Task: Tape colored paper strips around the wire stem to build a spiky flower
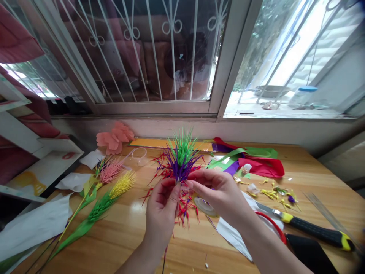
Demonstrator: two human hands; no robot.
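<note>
1. Taking the flower head as the clock's centre, I find a yellow-tipped green stalk (99, 209) at 8 o'clock and a pink spike (111, 172) at 9, both well apart from the handwork; I leave them undisturbed.

2. At 7 o'clock the left hand (162, 201) pinches the base of the flower head between thumb and bent fingers. I judge this the anchor: firm enough to stop twisting, light enough not to crush the strands.

3. The flower head (182, 156) stands upright at the centre, green spikes above a flared purple collar. I'd want that collar level and evenly spread all round before tightening anything.

4. Red pieces (186, 213) lie on the table behind and below, reaching to 6 o'clock; stray tips could snag, so I'd work above them.

5. At 5 o'clock a yellow-edged roll (205, 210) sits partly hidden behind the right hand.

6. The right hand (212, 188), at 4 o'clock, has thumb and forefinger nearly together at the collar's lower edge; I cannot tell whether they grip anything. Small, low pinches would suit best.

7. Towards 4 o'clock, a black-and-yellow-handled tool (310, 227) lies near the right forearm, so I'd swing that elbow carefully.
</note>
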